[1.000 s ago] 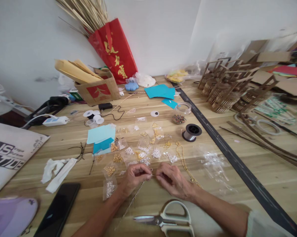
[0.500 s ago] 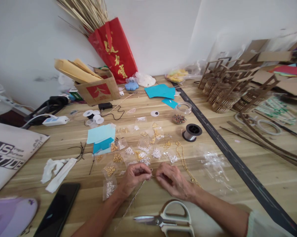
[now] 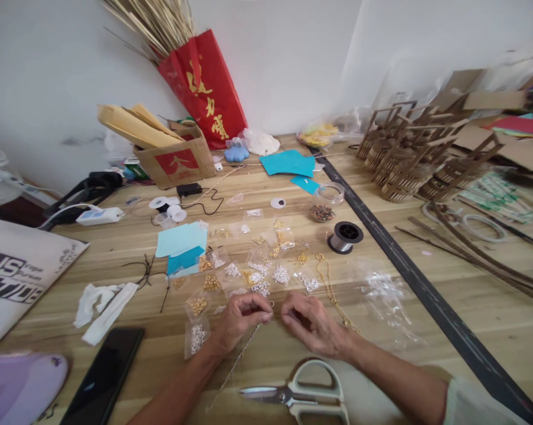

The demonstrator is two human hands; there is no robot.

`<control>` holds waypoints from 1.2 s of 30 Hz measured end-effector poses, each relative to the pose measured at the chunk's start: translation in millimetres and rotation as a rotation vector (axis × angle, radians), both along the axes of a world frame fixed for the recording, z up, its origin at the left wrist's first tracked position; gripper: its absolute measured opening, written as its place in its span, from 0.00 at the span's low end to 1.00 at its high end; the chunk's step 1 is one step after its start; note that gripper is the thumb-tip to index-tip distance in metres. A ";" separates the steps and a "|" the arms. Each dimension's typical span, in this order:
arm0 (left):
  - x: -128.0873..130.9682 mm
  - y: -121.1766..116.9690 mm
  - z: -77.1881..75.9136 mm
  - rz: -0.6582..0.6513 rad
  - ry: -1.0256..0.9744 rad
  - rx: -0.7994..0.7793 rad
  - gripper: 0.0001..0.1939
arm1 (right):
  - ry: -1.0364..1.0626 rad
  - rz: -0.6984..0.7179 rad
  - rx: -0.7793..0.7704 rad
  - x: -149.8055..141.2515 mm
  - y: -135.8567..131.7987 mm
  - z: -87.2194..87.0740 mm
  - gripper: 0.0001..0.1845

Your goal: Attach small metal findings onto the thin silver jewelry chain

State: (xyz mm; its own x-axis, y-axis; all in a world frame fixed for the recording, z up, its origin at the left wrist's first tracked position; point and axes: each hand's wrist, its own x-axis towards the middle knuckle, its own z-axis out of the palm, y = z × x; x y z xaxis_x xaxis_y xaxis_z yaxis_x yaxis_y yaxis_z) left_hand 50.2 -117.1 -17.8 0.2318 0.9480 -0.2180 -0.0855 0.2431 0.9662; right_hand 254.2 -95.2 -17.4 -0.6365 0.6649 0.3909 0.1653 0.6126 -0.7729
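My left hand (image 3: 243, 317) pinches the upper end of a thin braided cord (image 3: 240, 355), which trails down across the wood toward the lower left. A tiny ring (image 3: 272, 304) shows just past those fingertips. To the right, my right hand (image 3: 313, 324) is closed with thumb and fingertips together; whatever it may hold is too fine to make out. Below both hands lie scissors (image 3: 301, 392) with pale handles, blades pointing left. Small bags of silver findings (image 3: 198, 337) and gold findings (image 3: 198, 305) lie left of my left hand. A gold chain (image 3: 327, 283) runs behind my right hand.
A spool of clear line (image 3: 346, 237) and a cup of beads (image 3: 321, 212) stand farther back. A phone (image 3: 104, 378) lies at the lower left. Clear plastic bags (image 3: 383, 289) are on the right, near a black strip (image 3: 408, 277). Small woven baskets (image 3: 403, 171) stand at the back right.
My right hand has shifted very slightly right, widening the gap between the hands. The fine strand seen between the fingertips no longer shows. My left hand keeps its pinch.
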 end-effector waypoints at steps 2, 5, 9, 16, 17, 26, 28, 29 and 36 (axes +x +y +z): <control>0.2 -0.1 -0.2 0.000 -0.003 0.000 0.09 | 0.000 -0.001 -0.004 0.2 0.1 -0.6 0.06; 0.1 -0.1 -0.7 -0.002 -0.012 0.002 0.08 | 0.005 -0.003 -0.005 0.3 0.2 -1.8 0.06; -0.2 0.4 -0.4 -0.010 -0.017 0.007 0.08 | 0.007 0.005 -0.006 0.0 0.1 -2.2 0.06; -0.5 -0.1 -0.4 -0.009 -0.023 0.011 0.08 | 0.001 0.014 -0.016 0.4 0.3 -3.6 0.05; -0.5 -0.3 -0.6 -0.010 -0.021 0.012 0.08 | 0.001 0.013 -0.015 0.5 0.4 -3.8 0.05; -0.7 -0.9 -1.5 -0.040 -0.006 0.043 0.06 | -0.009 0.007 -0.029 0.2 -0.1 -2.3 0.05; -0.5 -1.0 -1.9 -0.044 -0.007 0.049 0.06 | -0.003 0.006 -0.028 0.0 0.1 -2.2 0.05; -0.5 -1.2 -2.2 -0.048 -0.008 0.053 0.06 | -0.002 0.005 -0.025 -0.1 0.2 -2.2 0.05; -1.5 -1.4 -4.6 -0.049 -0.005 0.061 0.04 | -0.002 0.004 -0.010 -0.2 0.8 -2.8 0.05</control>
